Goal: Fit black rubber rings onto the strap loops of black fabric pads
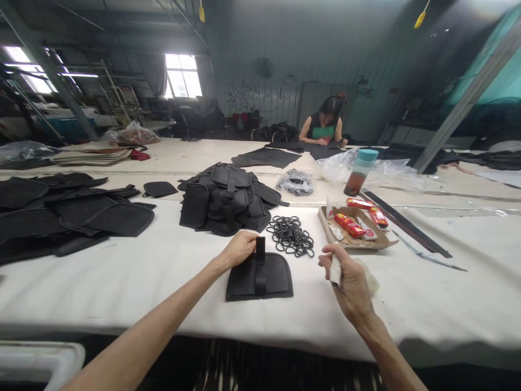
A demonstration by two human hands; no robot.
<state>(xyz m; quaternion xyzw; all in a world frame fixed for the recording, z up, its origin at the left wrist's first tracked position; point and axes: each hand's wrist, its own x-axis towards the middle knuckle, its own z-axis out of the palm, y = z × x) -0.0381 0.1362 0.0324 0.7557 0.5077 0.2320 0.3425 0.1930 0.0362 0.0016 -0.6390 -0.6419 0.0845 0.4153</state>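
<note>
A flat black leather-like piece [280,277] with rounded upper corners lies on the table in front of me. Up its middle runs a black strap [260,266], whose free upper end stands raised. My left hand [241,248] is closed, pinching the side of that strap end. Right of the piece and apart from it, my right hand [350,282] curls around something whitish [335,270]; a pale part also shows behind the hand, and its kind is unclear. Between the hands and farther back lies a loose heap of black metal rings [291,236].
Behind the rings is a pile of black pieces [228,198]; more black pieces [97,217] lie left. A cardboard tray [378,241] with red packets stands right, near a bottle [360,171] and dark strips [411,228]. A co-worker [325,125] sits across the table.
</note>
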